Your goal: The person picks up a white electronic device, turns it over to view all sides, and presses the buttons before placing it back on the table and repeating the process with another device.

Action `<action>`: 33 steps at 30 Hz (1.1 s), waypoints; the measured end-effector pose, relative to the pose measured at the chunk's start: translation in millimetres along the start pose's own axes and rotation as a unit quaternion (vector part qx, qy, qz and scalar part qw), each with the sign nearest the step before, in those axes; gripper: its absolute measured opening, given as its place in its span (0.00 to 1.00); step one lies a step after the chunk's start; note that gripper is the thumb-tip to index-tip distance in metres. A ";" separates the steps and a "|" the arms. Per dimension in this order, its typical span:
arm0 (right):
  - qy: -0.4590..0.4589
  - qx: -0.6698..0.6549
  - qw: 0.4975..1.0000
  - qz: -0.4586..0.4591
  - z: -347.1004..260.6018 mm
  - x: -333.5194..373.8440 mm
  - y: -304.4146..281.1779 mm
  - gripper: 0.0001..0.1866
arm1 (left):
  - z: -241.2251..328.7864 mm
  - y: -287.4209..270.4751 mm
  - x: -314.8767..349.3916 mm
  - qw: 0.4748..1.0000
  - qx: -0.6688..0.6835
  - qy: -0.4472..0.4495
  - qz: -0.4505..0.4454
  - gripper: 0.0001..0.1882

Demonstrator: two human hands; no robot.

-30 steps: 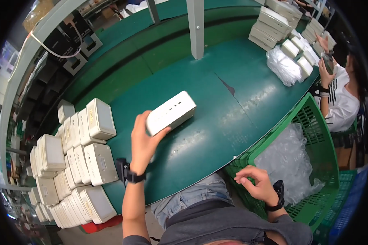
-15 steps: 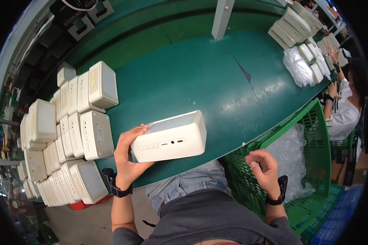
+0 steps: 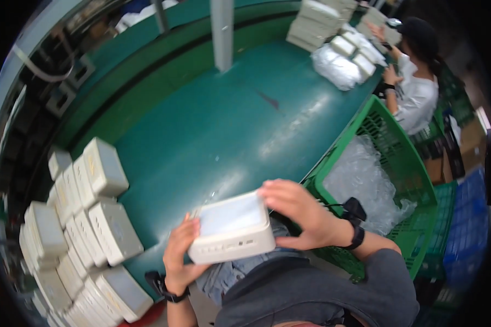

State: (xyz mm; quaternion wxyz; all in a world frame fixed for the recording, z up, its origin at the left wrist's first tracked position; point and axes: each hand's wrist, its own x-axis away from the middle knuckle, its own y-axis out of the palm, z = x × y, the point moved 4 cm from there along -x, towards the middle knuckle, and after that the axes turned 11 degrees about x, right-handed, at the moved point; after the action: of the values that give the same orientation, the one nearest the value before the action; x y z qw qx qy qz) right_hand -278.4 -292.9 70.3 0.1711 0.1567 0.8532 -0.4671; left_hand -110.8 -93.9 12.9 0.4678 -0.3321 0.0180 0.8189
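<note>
A white rectangular plastic device point(image 3: 232, 227) with rounded corners is held close to my body, just off the near edge of the green table point(image 3: 213, 125). My left hand point(image 3: 181, 256) grips its left end from below. My right hand point(image 3: 297, 212) holds its right end with the fingers over the top edge. Both wrists wear black bands.
Several identical white devices point(image 3: 87, 218) are stacked at the table's left. A green crate point(image 3: 390, 158) with clear plastic bags stands at my right. A co-worker in white point(image 3: 414, 92) handles bagged devices point(image 3: 341, 62) at the far right. A grey post point(image 3: 222, 32) rises from the table's back.
The device has come off the table toward my body. My right hand has left the green crate and taken hold of the device's right end. The view has tilted.
</note>
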 end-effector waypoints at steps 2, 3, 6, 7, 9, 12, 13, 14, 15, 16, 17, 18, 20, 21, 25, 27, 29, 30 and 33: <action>-0.014 -0.006 1.000 -0.025 -1.2 3.1 14.6 0.36 | 4.9 1.4 7.7 1.000 0.023 0.005 -0.009 0.30; -0.037 -0.034 0.997 -0.066 -0.8 5.5 24.8 0.35 | 4.1 -0.1 11.3 1.000 0.014 -0.006 -0.003 0.30; -0.016 -0.055 0.998 -0.041 4.3 13.8 44.2 0.34 | 1.1 -2.5 17.1 1.000 -0.014 -0.016 -0.021 0.31; -0.010 -0.074 0.997 -0.032 9.4 15.8 46.8 0.33 | -1.7 -2.2 17.1 0.998 -0.039 -0.024 -0.038 0.32; -0.004 -0.070 0.997 -0.028 14.6 20.1 51.9 0.33 | -3.7 -4.6 14.9 0.995 -0.065 -0.033 -0.063 0.33; 0.005 -0.071 0.997 -0.028 20.6 25.6 57.2 0.34 | -8.3 1.3 10.3 0.988 -0.090 -0.092 -0.090 0.35; 0.018 -0.072 0.997 -0.033 23.1 26.6 59.1 0.34 | -6.7 3.5 6.7 0.987 -0.093 -0.091 -0.093 0.35; 0.031 -0.074 0.996 -0.038 25.4 27.5 61.0 0.34 | -5.5 6.4 3.7 0.983 -0.122 -0.092 -0.100 0.35; 0.044 -0.075 0.995 -0.044 27.5 28.0 62.7 0.34 | -3.3 10.0 -0.5 0.978 -0.150 -0.093 -0.108 0.35; 0.044 -0.077 0.995 -0.042 28.5 28.2 62.5 0.34 | 0.3 15.1 -6.3 0.973 -0.178 -0.094 -0.115 0.35; 0.053 -0.082 0.994 -0.042 30.0 28.5 62.7 0.35 | 6.8 20.0 -15.2 0.972 -0.179 -0.095 -0.116 0.35; 0.061 -0.087 0.993 -0.042 31.3 29.4 62.3 0.35 | 15.8 29.6 -26.6 0.960 -0.215 -0.078 -0.161 0.37; 0.069 -0.095 0.992 -0.042 32.7 31.2 61.0 0.35 | 24.4 49.9 -42.6 0.943 -0.253 -0.062 -0.205 0.38; 0.074 -0.089 0.992 -0.043 33.2 31.6 61.2 0.35 | 26.6 59.8 -48.3 0.944 -0.243 -0.061 -0.216 0.38; 0.098 -0.071 0.991 -0.048 37.7 39.6 63.7 0.34 | 24.0 89.3 -54.9 0.941 -0.240 -0.056 -0.234 0.40; 0.122 -0.056 0.989 -0.055 43.5 43.0 66.7 0.34 | 16.6 96.0 -57.1 0.933 -0.279 -0.048 -0.223 0.40; 0.124 -0.060 0.989 -0.059 43.6 42.0 64.5 0.34 | 15.9 96.9 -59.7 0.934 -0.273 -0.050 -0.224 0.39; 0.126 -0.063 0.988 -0.062 43.5 40.8 62.8 0.34 | 15.7 97.2 -60.8 0.936 -0.268 -0.051 -0.224 0.38; 0.124 -0.058 0.987 -0.079 43.2 40.3 60.6 0.35 | 16.4 98.0 -57.4 0.935 -0.269 -0.052 -0.224 0.37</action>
State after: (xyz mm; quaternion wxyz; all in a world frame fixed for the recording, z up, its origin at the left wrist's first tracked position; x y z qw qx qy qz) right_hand -282.1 -294.1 -14.2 0.0348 0.1352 0.9031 -0.4061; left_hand -176.1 -186.7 30.2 0.5326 -0.3982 -0.3022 0.6830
